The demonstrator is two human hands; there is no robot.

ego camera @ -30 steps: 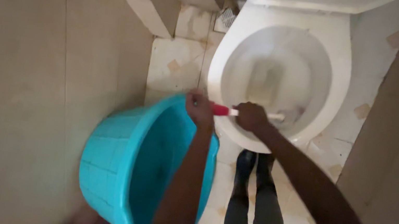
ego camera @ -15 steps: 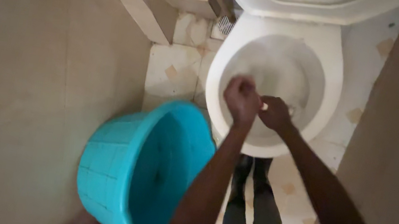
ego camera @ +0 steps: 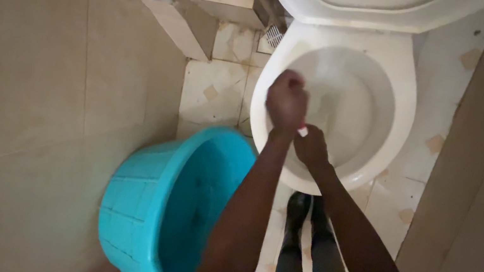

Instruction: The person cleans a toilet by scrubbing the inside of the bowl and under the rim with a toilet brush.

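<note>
— Starting at nine o'clock: turquoise bucket (ego camera: 161,207), then the left hand (ego camera: 286,100) fisted over the toilet bowl (ego camera: 394,123).
— And the right hand (ego camera: 311,146)?
— Clamped on the brush handle (ego camera: 302,130), probably; mostly hidden. Hard scrubbing could splash or clip the rim.

The light is dim and warm, without hard shadows. The white toilet bowl (ego camera: 349,101) is the brightest part. The arms look dark, the hands slightly blurred. The tiled walls (ego camera: 37,92) bend towards the edges.
</note>
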